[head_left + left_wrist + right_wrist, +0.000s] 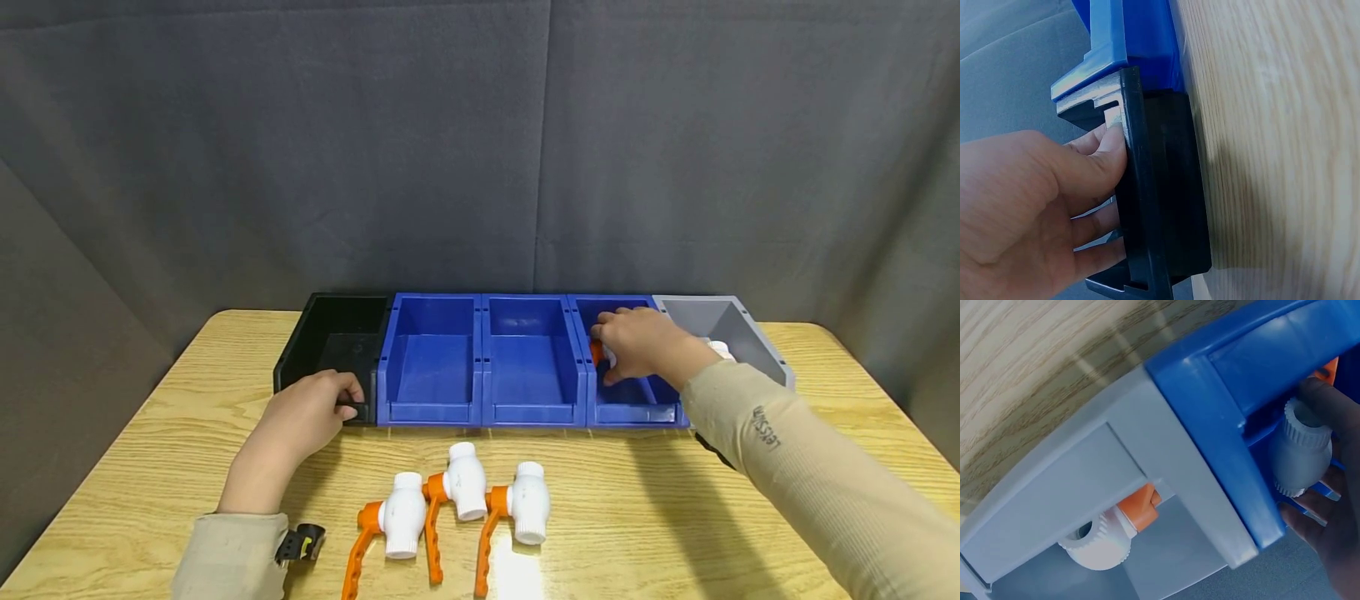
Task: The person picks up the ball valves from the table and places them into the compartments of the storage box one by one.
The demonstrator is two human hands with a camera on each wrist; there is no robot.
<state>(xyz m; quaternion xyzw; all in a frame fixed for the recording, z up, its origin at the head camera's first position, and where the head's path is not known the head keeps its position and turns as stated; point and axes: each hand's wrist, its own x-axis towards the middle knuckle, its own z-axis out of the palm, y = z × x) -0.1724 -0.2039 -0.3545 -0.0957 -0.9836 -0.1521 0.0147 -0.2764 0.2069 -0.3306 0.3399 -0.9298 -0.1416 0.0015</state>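
My left hand pinches the front rim of the black bin, thumb outside and fingers inside in the left wrist view. Reaching into the rightmost blue bin, my right hand holds a white ball valve with an orange handle. Thumb and fingers lie on either side of its white body, within the bin's walls. Three more such valves lie on the table before the bins: a left one, a middle one and a right one, their orange handles pointing toward me.
Two other blue bins, a left one and a middle one, stand side by side between the black bin and the rightmost blue one. At the right end, a grey bin contains a white-and-orange valve. Behind the wooden table hangs a dark curtain.
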